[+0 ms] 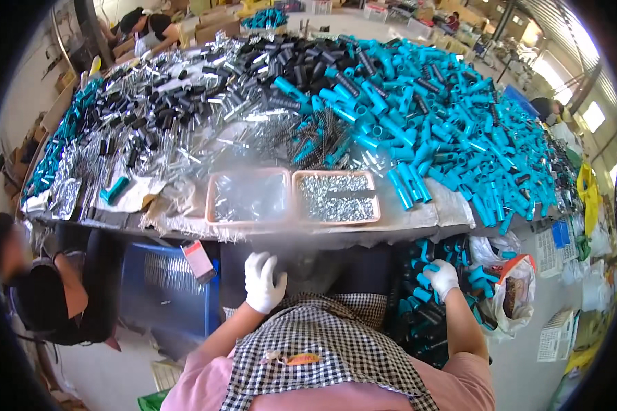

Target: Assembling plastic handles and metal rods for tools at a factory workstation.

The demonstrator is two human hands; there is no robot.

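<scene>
My left hand (264, 282), in a white glove, hovers in front of the table edge with its fingers bent and apart, holding nothing. My right hand (442, 279), gloved too, is down at a container of teal and black plastic handles (421, 296) below the table on the right. Its fingers are closed around a teal plastic handle (432, 268), of which only a small part shows. Beyond my hands, on the table's near edge, sit a pink-rimmed tray (212, 198) holding clear plastic and another tray (375, 211) with small silvery metal parts.
Teal tubular handles (452, 123) heap the table's right side; black sleeves (301, 65), metal rods and dark springs (308, 140) cover the rest. A blue crate (134, 288) with metal rods stands lower left, near a co-worker (48, 294). A white bag (521, 312) stands right.
</scene>
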